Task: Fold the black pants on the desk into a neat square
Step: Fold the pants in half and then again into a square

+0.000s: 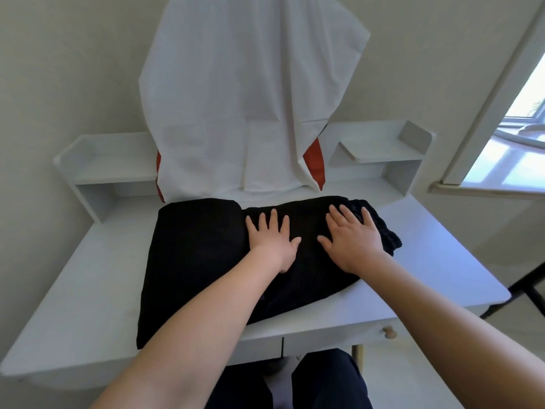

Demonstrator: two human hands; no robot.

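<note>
One head-worn wide-angle view looks forward and steeply down from close above the near edge of the white wooden desk (413, 231)

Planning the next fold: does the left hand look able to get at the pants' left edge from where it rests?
Probably yes. The left hand lies flat on the pants, and only bare cloth shows between it and that edge.
</note>
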